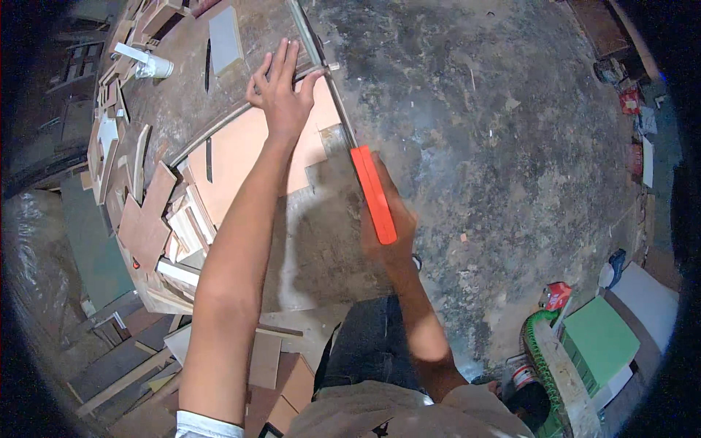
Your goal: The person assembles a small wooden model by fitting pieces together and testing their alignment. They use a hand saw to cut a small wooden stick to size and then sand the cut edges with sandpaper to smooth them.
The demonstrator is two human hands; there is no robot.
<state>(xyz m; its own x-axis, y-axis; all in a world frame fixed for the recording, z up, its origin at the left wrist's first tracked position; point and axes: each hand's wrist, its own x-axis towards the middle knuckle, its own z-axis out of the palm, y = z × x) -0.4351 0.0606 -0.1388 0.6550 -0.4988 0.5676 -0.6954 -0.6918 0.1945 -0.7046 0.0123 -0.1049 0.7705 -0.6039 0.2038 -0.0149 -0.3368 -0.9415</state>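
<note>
My right hand (401, 223) is wrapped round the orange handle (374, 196) of a handsaw. Seen nearly edge-on, the saw's thin blade (341, 106) runs forward from the handle along the right edge of the wooden worktable (288, 255). A narrow wooden strip (212, 135) lies slantwise across the table, and its small end (333, 67) sticks out past the edge beside the blade. With fingers spread, my left hand (283, 98) presses down on the strip close to that end. Under my left forearm lies a pale peach board (237, 157).
Wood offcuts (150, 219) crowd the table's left side. Farther back are a white cup (155, 67), a dark thin stick (207, 66) and a pale rectangular panel (225, 40). Stained concrete floor (496, 160) stretches right. A green coiled hose (540, 343) lies at lower right.
</note>
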